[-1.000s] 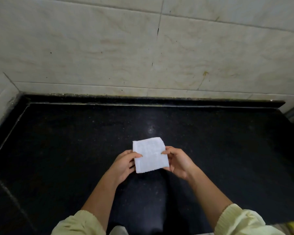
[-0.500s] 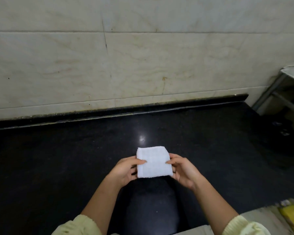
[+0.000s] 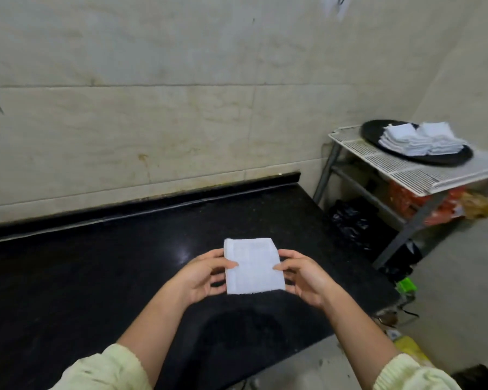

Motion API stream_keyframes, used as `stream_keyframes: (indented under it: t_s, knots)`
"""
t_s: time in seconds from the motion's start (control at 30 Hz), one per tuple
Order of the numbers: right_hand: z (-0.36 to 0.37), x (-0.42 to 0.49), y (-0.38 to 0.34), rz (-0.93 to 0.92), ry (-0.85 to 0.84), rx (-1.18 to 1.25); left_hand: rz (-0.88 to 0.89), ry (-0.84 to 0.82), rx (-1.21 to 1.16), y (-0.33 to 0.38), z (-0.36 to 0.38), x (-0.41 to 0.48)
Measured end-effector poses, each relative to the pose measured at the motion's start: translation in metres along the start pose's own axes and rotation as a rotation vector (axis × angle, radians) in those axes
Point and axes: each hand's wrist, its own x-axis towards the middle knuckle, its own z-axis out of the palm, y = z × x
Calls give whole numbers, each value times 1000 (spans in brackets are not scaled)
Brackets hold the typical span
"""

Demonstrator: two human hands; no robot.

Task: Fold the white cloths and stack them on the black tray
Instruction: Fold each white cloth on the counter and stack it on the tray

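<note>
A folded white cloth (image 3: 253, 266) hangs flat above the black counter (image 3: 96, 277), held from both sides. My left hand (image 3: 202, 275) pinches its left edge, thumb on top. Its right edge is pinched by my right hand (image 3: 304, 277) in the same way. At the far right a round black tray (image 3: 378, 135) rests on a white wire rack (image 3: 400, 170). Two stacks of folded white cloths (image 3: 419, 139) lie on the tray.
A tiled wall runs behind the counter. The counter ends on the right, with a gap before the rack. Under the rack lie black plastic bags (image 3: 352, 220) and red packaging (image 3: 412, 201). A green object (image 3: 406, 285) and a yellow one (image 3: 412, 351) lie on the floor.
The view has swung to the right, bringing the rack and tray with stacked cloths into sight. Both hands keep hold of the folded cloth in much the same pose.
</note>
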Motion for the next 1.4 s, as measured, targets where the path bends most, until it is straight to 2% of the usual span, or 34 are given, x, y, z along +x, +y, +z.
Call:
stream_keyframes:
  t_s: [0.33, 0.63, 0.83, 1.23, 1.4]
  knots:
    - [-122, -5, -90, -171, 134, 48, 34, -125, 109, 60, 145, 65]
    - [-219, 32, -190, -223, 105, -45, 71, -173, 170, 124, 245, 148]
    - [-275, 53, -268, -296, 95, -132, 124, -141, 123, 168, 316, 190]
    - [-418, 102, -395, -382, 1, -104, 285, -67, 27, 225, 475, 272]
    - [-466, 135, -433, -378, 65, -186, 325, -21, 13, 240, 529, 304]
